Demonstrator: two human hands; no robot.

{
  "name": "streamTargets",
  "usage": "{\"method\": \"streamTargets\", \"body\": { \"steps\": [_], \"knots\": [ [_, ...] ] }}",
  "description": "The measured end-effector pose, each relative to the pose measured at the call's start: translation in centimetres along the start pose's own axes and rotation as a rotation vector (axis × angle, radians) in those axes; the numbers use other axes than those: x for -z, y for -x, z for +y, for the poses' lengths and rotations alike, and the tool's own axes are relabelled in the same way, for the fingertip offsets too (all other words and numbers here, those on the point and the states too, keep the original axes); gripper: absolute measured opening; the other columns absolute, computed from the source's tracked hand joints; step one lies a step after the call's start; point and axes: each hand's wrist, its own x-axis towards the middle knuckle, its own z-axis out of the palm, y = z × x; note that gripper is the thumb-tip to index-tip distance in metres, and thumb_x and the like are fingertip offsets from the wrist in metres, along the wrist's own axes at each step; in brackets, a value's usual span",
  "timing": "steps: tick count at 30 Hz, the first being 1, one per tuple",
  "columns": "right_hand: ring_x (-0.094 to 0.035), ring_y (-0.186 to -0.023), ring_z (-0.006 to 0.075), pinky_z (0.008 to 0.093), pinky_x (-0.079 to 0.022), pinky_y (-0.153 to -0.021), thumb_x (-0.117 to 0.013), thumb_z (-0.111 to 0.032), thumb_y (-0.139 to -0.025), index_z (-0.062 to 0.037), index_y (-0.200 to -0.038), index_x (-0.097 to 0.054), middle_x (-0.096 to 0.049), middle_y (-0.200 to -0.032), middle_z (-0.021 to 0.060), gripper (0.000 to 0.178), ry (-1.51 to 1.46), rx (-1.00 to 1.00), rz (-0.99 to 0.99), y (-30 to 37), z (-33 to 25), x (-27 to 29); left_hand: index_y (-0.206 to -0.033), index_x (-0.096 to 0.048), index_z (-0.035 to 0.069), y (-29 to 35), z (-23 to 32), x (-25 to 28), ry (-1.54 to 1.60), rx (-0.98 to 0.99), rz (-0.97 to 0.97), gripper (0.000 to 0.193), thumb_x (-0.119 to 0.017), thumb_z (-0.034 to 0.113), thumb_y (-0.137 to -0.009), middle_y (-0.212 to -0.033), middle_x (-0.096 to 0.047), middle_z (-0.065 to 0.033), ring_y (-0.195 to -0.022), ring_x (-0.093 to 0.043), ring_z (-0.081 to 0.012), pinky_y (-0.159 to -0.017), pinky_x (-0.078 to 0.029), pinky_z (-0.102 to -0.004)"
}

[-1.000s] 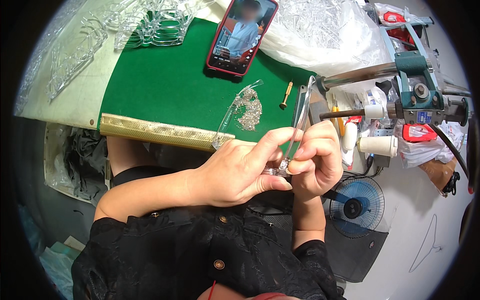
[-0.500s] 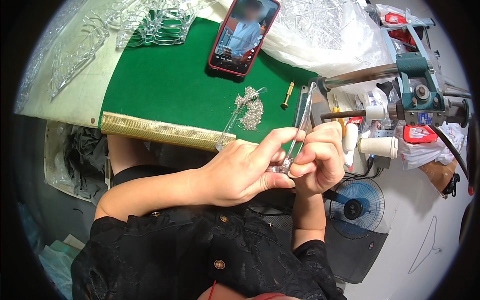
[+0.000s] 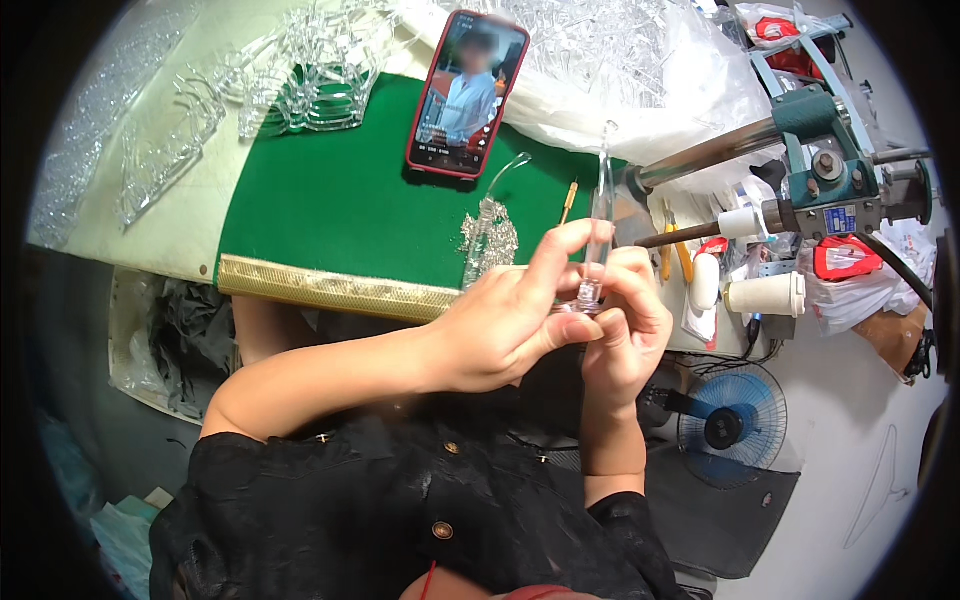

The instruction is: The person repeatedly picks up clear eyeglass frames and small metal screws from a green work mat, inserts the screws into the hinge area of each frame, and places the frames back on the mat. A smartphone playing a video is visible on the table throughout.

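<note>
Both hands hold a clear plastic eyeglass frame (image 3: 590, 292) above the near edge of the green mat. My left hand (image 3: 505, 325) pinches it between thumb and fingers. My right hand (image 3: 628, 335) grips it from the other side, its fingers curled by the hinge end of one upright clear temple (image 3: 605, 175). Another clear temple (image 3: 494, 190) sticks out beyond my left hand, over a pile of tiny silvery metal parts (image 3: 507, 238). Most of the frame's front is hidden by my fingers. A small brass-coloured screwdriver (image 3: 569, 203) lies just past my hands.
A red-cased phone (image 3: 468, 95) stands on the green mat (image 3: 310, 200). Clear eyeglass frames (image 3: 335, 100) are stacked at the far left. A bag of clear parts (image 3: 650, 70) lies behind. At right are a metal bench machine (image 3: 825, 165), orange-handled pliers (image 3: 683, 255) and a fan (image 3: 725, 425).
The upright temple has swung to point straighter away from me, and my right fingers have shifted around the hinge end. The whole view has moved slightly.
</note>
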Motion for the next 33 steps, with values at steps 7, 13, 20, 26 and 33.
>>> {"method": "streamTargets", "body": {
  "steps": [7, 13, 20, 26, 33],
  "knots": [
    [-0.045, -0.079, 0.0101, 0.0226, -0.036, -0.074, -0.068, -0.029, -0.087, 0.0031, -0.100, -0.067, -0.051, -0.088, 0.0024, 0.035, -0.058, -0.016, 0.107, -0.9, 0.2, 4.7, -0.122, -0.051, 0.002, -4.1, -1.6, -1.7, -0.609, -0.324, 0.020, 0.045, -0.064, 0.023, -0.085, -0.115, -0.060, -0.0173, -0.109, -0.057, -0.0361, -0.088, -0.049, -0.0403],
    [-0.053, -0.089, 0.0136, 0.0258, -0.041, -0.082, -0.064, -0.020, -0.090, 0.0058, -0.100, -0.064, -0.058, -0.096, 0.0057, 0.028, -0.051, -0.013, 0.096, -2.5, 0.9, 10.0, -0.094, -0.056, 0.004, -7.4, -2.7, -3.5, -0.891, -0.296, -0.113, 0.020, -0.057, 0.024, -0.090, -0.073, -0.063, -0.0096, -0.066, -0.064, -0.0280, -0.056, -0.049, -0.0401],
    [-0.052, -0.084, 0.0076, 0.0213, -0.040, -0.079, -0.068, -0.018, -0.088, -0.0024, -0.096, -0.061, -0.059, -0.091, -0.0004, 0.019, -0.022, -0.046, 0.331, -3.3, 2.4, 12.9, -0.086, -0.052, 0.003, -10.9, -3.5, -6.3, -0.880, -0.269, -0.068, 0.019, -0.056, 0.022, -0.091, -0.070, -0.061, -0.0148, -0.065, -0.063, -0.0345, -0.055, -0.049, -0.0433],
    [-0.049, -0.082, 0.0070, 0.0221, -0.038, -0.077, -0.068, -0.018, -0.088, -0.0038, -0.092, -0.059, -0.057, -0.087, -0.0018, 0.018, -0.098, -0.038, 0.337, -4.0, 2.3, 14.3, -0.082, -0.049, 0.003, -12.5, -3.2, -8.0, -0.854, -0.295, -0.051, 0.019, -0.056, 0.019, -0.091, -0.068, -0.060, -0.0165, -0.060, -0.060, -0.0367, -0.052, -0.046, -0.0447],
    [-0.049, -0.083, 0.0073, 0.0218, -0.038, -0.078, -0.066, -0.012, -0.088, -0.0044, -0.092, -0.060, -0.058, -0.089, -0.0026, 0.011, -0.109, -0.041, 0.398, -4.9, 3.7, 16.0, -0.080, -0.049, 0.003, -14.3, -4.3, -9.0, -0.878, -0.352, -0.001, 0.021, -0.056, 0.020, -0.090, -0.063, -0.058, -0.0157, -0.057, -0.058, -0.0369, -0.050, -0.045, -0.0453]
  ]
}}
